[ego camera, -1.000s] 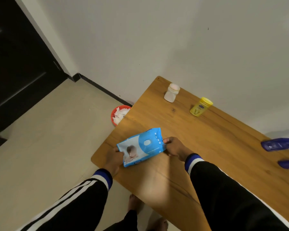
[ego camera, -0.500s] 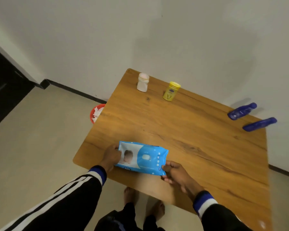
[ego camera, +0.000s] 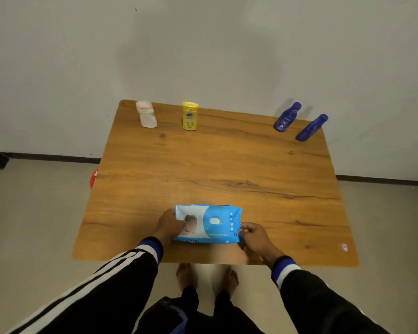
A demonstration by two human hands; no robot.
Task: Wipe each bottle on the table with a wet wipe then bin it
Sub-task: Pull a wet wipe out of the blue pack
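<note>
We hold a blue wet-wipe pack (ego camera: 208, 224) flat above the near edge of the wooden counter (ego camera: 227, 169), one hand at each short end. Our left hand (ego camera: 170, 224) grips the left end, thumb curled over the top face beside the printed baby picture and the fingers hidden underneath. Our right hand (ego camera: 253, 237) pinches the crimped right edge of the pack between thumb and curled fingers. The white resealable flap (ego camera: 214, 221) on top of the pack lies closed.

The bottles stand well apart from us along the far edge, near the wall (ego camera: 203, 49). At the far left corner we see a white bottle (ego camera: 146, 114), and just to its right a yellow bottle (ego camera: 190, 115) with a yellow cap. At the far right stand two dark blue bottles: one blue bottle (ego camera: 286, 117) nearer the wall, and a second blue bottle (ego camera: 311, 128) just beside it, closer to the right edge. All four look tilted by the wide lens.

A sliver of a red bin (ego camera: 93, 179) shows past the left edge of the counter, on the floor (ego camera: 34, 225). Our black sleeves carry white stripes and blue-and-white cuffs, and our bare feet (ego camera: 186, 276) show below the near edge.
</note>
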